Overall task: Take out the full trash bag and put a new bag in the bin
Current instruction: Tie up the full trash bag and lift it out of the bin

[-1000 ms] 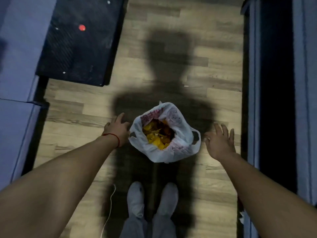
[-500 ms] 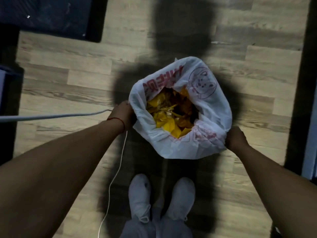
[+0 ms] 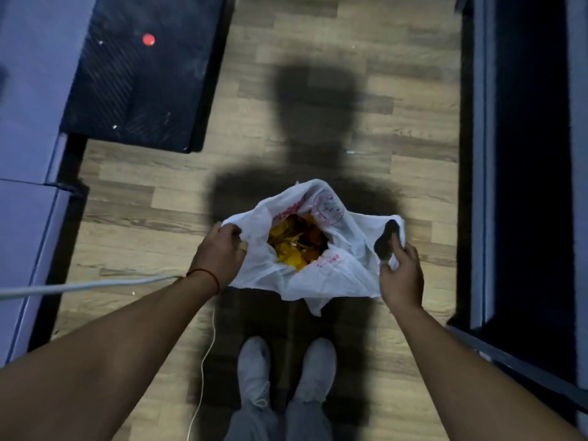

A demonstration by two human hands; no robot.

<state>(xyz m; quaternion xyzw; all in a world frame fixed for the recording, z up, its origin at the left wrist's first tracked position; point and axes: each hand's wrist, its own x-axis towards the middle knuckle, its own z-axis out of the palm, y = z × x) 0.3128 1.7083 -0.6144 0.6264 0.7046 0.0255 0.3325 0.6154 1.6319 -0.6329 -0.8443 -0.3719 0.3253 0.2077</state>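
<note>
A white plastic trash bag (image 3: 334, 268) with red print sits on the wooden floor just ahead of my feet. Its mouth gapes and shows yellow and orange scraps (image 3: 294, 241) inside. My left hand (image 3: 219, 254) grips the bag's left edge, with a red string round the wrist. My right hand (image 3: 401, 275) holds the right handle loop, pulled outward. The bin is hidden under the bag and I cannot see it.
A dark mat or board (image 3: 140, 71) with a red dot lies at the upper left beside pale cabinet fronts (image 3: 25, 122). Dark furniture (image 3: 525, 154) lines the right side. A thin white cable (image 3: 203, 361) trails on the floor by my grey shoes (image 3: 286, 367).
Both hands went from beside the bag to its rim and now hold its two sides, drawn up and apart. The bag's top has loosened and its handles stand out.
</note>
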